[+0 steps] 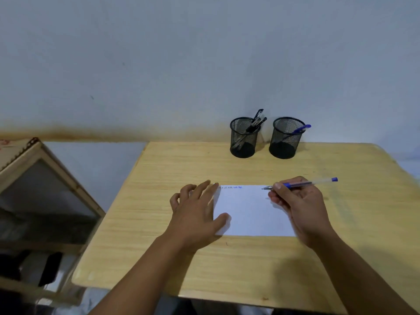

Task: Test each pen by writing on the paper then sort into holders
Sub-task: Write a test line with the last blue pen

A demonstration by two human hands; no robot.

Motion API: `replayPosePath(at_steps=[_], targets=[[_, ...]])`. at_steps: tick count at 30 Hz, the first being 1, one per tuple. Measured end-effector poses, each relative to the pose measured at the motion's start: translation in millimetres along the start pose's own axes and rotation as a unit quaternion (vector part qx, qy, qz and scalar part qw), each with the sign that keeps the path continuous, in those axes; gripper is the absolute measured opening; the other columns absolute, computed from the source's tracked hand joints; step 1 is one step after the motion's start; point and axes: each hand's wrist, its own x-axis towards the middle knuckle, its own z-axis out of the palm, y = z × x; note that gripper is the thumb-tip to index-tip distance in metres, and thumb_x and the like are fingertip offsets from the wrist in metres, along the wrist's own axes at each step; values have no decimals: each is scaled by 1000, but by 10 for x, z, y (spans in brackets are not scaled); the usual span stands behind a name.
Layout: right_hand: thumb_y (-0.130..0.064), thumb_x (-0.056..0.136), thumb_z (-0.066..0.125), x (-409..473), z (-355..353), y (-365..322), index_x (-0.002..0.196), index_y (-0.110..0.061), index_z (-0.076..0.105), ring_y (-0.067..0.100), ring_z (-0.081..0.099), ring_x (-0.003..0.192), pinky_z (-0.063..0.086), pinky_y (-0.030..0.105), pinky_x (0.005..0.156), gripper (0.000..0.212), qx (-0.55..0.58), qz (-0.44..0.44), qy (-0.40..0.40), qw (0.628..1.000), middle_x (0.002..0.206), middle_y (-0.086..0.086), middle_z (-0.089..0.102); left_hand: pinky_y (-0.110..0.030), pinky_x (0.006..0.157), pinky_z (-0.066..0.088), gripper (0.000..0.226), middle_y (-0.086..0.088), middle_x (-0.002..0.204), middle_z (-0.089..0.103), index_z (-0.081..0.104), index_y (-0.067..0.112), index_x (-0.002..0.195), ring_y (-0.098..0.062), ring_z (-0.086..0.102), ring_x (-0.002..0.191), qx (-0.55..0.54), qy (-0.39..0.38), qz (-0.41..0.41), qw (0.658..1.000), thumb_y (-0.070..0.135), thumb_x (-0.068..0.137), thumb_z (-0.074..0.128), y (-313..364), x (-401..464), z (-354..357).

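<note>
A white sheet of paper (250, 212) lies on the wooden table (159, 223), with small blue scribbles along its top edge. My right hand (300, 205) grips a clear blue pen (304, 184), tip down at the paper's top edge, blue cap end pointing right. My left hand (197, 212) rests with spread fingers on the paper's left edge. Two black mesh holders stand at the back: the left holder (243, 138) contains several dark pens, the right holder (285, 138) has one blue pen (301, 129).
A grey-blue wall rises just behind the holders. Left of the table stands a wooden-framed cabinet (45, 201) with a glass panel, with dark objects below it. The table's front edge (204, 294) runs near my forearms.
</note>
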Motion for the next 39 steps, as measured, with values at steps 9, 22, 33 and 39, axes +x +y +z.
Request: replayPosePath(at_steps=[9, 22, 33, 39], targets=[[-9, 91, 68, -234, 9, 6, 88, -6, 66, 28, 70, 80, 55, 49, 89, 5, 0, -15, -23, 1000, 80, 15, 74, -36, 99, 18, 50, 25, 135, 49, 53, 42, 131, -19, 34, 126, 45, 17, -36, 998, 25, 86, 40, -406, 177, -222], [-7, 90, 68, -498, -41, 26, 89, -2, 66, 27, 73, 78, 57, 49, 88, 6, -16, -8, -23, 1000, 79, 14, 75, -33, 88, 16, 14, 27, 103, 65, 66, 46, 89, -11, 39, 103, 137, 24, 12, 990, 38, 86, 54, -498, 277, -319], [-6, 86, 72, -515, -2, -348, 87, -5, 68, 28, 72, 79, 56, 34, 76, 5, -32, -78, -5, 996, 77, 9, 75, -37, 96, 30, 11, 32, 90, 67, 69, 45, 100, 1, 58, 88, -99, 116, 43, 987, 40, 91, 66, 4, 90, -485], [-9, 82, 76, -551, 100, -603, 86, -11, 70, 10, 69, 73, 56, 20, 69, 8, -56, -134, -13, 989, 79, -2, 75, -25, 75, 47, 19, 25, 94, 68, 74, 41, 101, -9, 59, 82, -243, 142, 103, 954, 28, 87, 75, 385, -76, -575]])
